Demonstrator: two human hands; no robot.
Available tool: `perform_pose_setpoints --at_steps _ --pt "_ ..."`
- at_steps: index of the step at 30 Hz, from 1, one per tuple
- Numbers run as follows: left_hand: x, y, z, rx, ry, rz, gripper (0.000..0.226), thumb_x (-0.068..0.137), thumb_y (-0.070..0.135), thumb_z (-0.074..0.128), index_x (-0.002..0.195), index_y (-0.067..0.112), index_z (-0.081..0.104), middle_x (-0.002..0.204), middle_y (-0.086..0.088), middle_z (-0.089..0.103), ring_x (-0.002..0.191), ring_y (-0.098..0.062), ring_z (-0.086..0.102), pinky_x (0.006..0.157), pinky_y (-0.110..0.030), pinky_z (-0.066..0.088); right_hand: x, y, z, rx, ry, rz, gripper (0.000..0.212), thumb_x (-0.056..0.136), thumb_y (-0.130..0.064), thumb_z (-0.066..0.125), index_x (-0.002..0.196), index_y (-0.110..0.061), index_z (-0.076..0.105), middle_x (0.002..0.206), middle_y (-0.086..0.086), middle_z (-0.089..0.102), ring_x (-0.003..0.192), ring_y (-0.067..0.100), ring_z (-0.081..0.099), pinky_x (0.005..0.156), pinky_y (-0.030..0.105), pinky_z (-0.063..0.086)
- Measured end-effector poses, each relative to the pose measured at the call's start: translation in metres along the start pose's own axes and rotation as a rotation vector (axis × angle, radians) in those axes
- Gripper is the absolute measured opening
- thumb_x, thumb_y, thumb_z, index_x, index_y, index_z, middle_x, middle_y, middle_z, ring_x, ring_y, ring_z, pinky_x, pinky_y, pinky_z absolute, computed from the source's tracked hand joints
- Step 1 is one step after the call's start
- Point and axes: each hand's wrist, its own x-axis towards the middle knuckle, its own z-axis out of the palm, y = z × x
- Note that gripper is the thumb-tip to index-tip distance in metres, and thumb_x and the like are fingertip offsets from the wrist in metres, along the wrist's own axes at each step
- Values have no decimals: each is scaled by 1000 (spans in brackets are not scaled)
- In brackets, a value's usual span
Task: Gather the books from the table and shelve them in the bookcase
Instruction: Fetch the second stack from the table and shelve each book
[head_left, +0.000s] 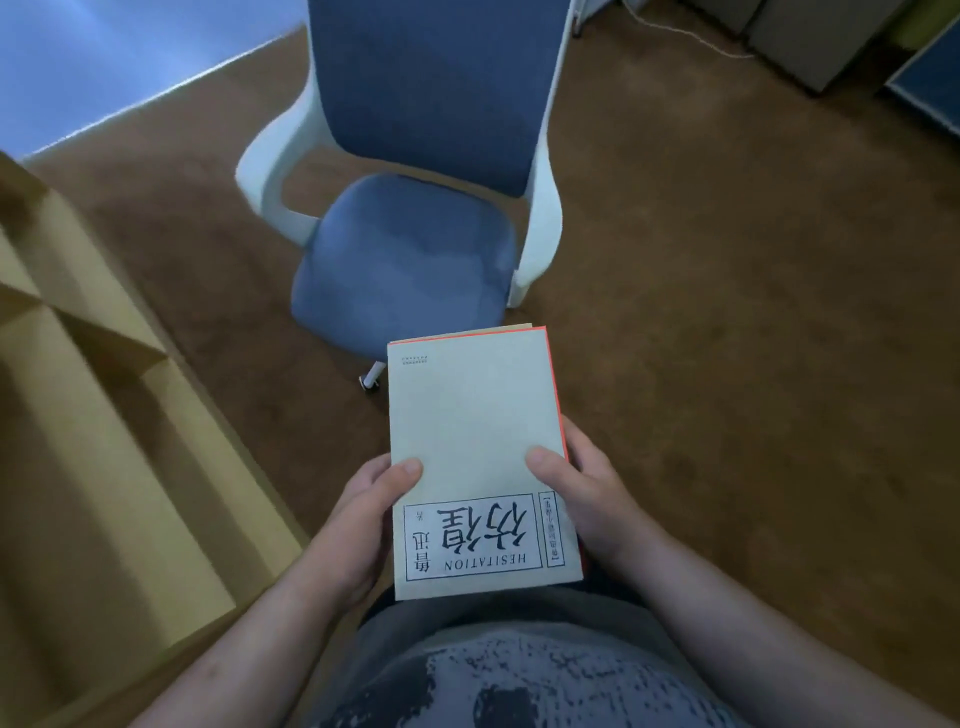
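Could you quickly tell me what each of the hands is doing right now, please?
Left hand: holding the books, thumb on top.
Right hand: holding the same books, thumb on top.

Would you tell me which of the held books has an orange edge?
The bottom book, its orange edge peeking out beneath the pale book titled Hesitation.

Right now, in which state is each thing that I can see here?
Pale book: closed, held flat, a red edge showing beneath it.
Left hand: grips the book's left edge, thumb on the cover.
Right hand: grips its right edge, thumb on the cover.
Chair: unoccupied.
Bookcase: at the left, open-fronted.
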Motion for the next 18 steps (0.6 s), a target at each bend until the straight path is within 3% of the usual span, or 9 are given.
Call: perform_pose_setpoints --at_steps 5,10,15,18 --pt "7 27 -18 -18 110 39 96 68 63 79 137 3 51 127 -26 66 116 -48 63 102 -68 43 54 -29 22 -45 -121 51 61 81 -29 72 137 -14 54 125 16 72 113 38 70 92 50 59" --pt "15 55 -28 -72 181 88 76 77 55 67 130 1 58 119 -28 69 108 -48 67 96 -65 50 113 -58 47 -116 -260 111 81 70 -42 83 140 -14 53 126 16 72 113 38 70 90 49 58" --pt "28 89 -37 -199 307 152 75 79 54 67 130 -1 56 118 -30 68 107 -50 67 93 -63 52 177 -95 77 -231 -422 125 74 74 -40 75 139 -12 52 125 16 72 112 37 71 88 44 60" --pt "32 104 -44 -298 437 193 82 76 56 70 133 0 53 118 -29 69 107 -48 68 94 -64 51 211 -117 102 -313 -530 166 75 73 -43 75 139 -18 52 124 13 73 109 35 73 88 48 60"
